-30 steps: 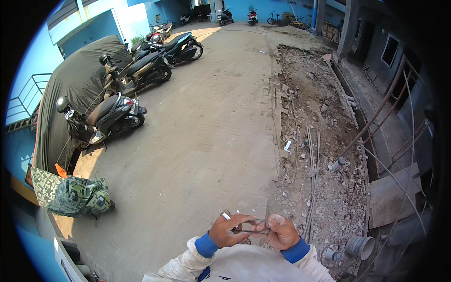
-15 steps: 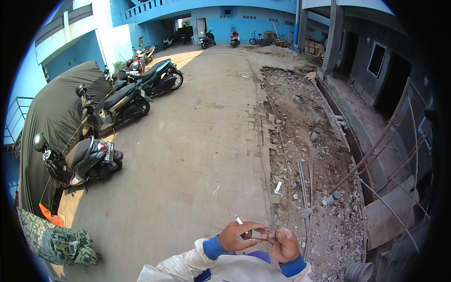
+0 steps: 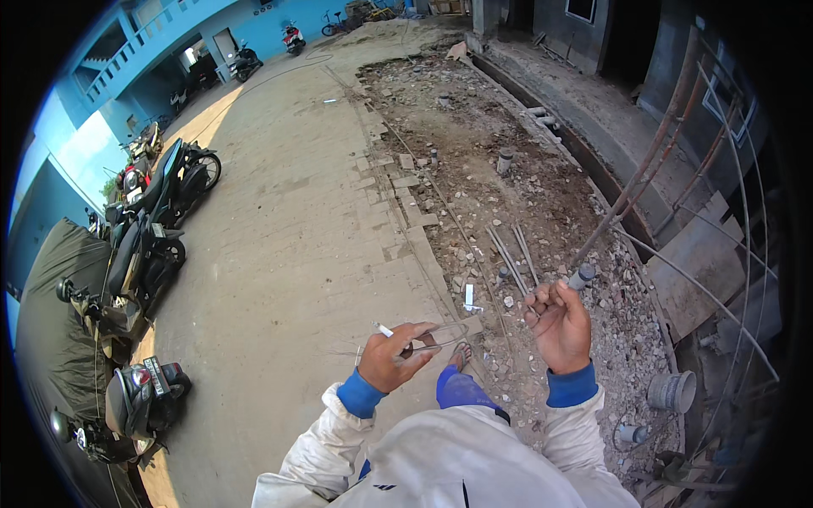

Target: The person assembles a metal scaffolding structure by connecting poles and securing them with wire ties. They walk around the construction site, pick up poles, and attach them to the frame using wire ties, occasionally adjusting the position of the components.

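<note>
My left hand (image 3: 394, 357) is closed on a bent bundle of thin wire (image 3: 453, 328). A loop of it sticks out past the fingertips, and fine loose ends fan out on the other side of the hand. A white cigarette (image 3: 383, 329) also pokes up between the fingers of that hand. My right hand (image 3: 561, 328) is raised apart from it, over the rubble, palm up with the fingers curled in. Whether something thin sits between those fingertips is too small to make out. My sandalled foot (image 3: 461, 356) shows below, between the hands.
Broken stone and soil (image 3: 474, 161) border the paving, with thin rods (image 3: 511, 258), grey pipe stubs (image 3: 583, 276) and a white object (image 3: 469, 296) on it. A grey bucket (image 3: 671, 392) and leaning poles (image 3: 652, 161) stand right. Parked scooters (image 3: 140, 398) and a covered vehicle (image 3: 55, 313) line the left.
My hands have moved apart: the right has left the wire and gone up to the right, while the left keeps the wire. The view has swung right, and my foot has come into sight.
</note>
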### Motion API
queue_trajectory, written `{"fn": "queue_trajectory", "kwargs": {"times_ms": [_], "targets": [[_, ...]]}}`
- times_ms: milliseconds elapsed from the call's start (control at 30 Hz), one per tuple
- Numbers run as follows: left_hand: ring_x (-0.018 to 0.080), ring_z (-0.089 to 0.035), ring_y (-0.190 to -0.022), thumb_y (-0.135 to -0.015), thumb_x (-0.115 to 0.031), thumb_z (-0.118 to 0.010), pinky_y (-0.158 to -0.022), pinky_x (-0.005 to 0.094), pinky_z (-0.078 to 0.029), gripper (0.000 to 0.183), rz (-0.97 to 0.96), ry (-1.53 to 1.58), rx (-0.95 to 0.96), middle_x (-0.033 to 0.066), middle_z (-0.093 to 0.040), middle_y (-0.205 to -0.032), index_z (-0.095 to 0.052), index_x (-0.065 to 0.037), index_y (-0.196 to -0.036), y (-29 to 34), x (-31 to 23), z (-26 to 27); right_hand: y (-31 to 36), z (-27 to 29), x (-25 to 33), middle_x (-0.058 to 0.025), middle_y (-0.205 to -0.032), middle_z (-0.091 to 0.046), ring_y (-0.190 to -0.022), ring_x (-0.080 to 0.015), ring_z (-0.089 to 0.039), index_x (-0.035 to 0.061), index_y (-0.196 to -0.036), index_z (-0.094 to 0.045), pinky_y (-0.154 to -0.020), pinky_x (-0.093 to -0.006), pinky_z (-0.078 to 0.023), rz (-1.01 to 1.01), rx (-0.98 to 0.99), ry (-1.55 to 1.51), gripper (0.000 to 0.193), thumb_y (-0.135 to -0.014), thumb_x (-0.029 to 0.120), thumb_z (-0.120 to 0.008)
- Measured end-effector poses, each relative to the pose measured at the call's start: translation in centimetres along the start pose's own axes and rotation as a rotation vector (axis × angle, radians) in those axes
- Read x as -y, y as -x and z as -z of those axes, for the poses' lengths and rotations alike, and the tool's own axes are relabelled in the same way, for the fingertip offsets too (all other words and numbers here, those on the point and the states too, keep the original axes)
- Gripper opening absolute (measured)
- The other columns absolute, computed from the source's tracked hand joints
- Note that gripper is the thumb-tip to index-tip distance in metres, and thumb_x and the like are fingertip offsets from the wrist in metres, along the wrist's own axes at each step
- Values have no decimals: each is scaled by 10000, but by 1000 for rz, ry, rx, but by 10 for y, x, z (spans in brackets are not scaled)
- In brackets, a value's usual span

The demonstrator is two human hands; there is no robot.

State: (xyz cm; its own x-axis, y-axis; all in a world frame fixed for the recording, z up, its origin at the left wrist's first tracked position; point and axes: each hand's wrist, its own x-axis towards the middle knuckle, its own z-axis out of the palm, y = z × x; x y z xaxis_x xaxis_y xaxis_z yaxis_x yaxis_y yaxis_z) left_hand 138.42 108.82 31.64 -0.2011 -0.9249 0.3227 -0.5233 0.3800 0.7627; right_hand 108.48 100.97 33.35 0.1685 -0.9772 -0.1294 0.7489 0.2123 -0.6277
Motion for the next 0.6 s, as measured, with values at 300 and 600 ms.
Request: {"fn": "queue_trajectory", "kwargs": {"times_ms": [300, 600], "targets": [[61, -596, -659, -871, -51, -754, -612, 230, -490, 202, 394, -10, -417, 61, -708, -791, -634, 7, -1023, -127, 135, 55, -189, 81, 167, -1, -962, -652, -960, -152, -634, 136, -931, -617, -782, -301, -516, 555, -622, -40, 208, -1029, 317, -587], [55, -562, -645, -873, -201, -786, -611, 261, -455, 287, 324, 116, -95, 12, -687, -816, -679, 37, -994, -340, 203, -34, -339, 53, 38, -83, -936, -632, -903, -205, -620, -7, -936, -684, -772, -336, -500, 641, -426, 1200, 198, -950, 190, -701]]}}
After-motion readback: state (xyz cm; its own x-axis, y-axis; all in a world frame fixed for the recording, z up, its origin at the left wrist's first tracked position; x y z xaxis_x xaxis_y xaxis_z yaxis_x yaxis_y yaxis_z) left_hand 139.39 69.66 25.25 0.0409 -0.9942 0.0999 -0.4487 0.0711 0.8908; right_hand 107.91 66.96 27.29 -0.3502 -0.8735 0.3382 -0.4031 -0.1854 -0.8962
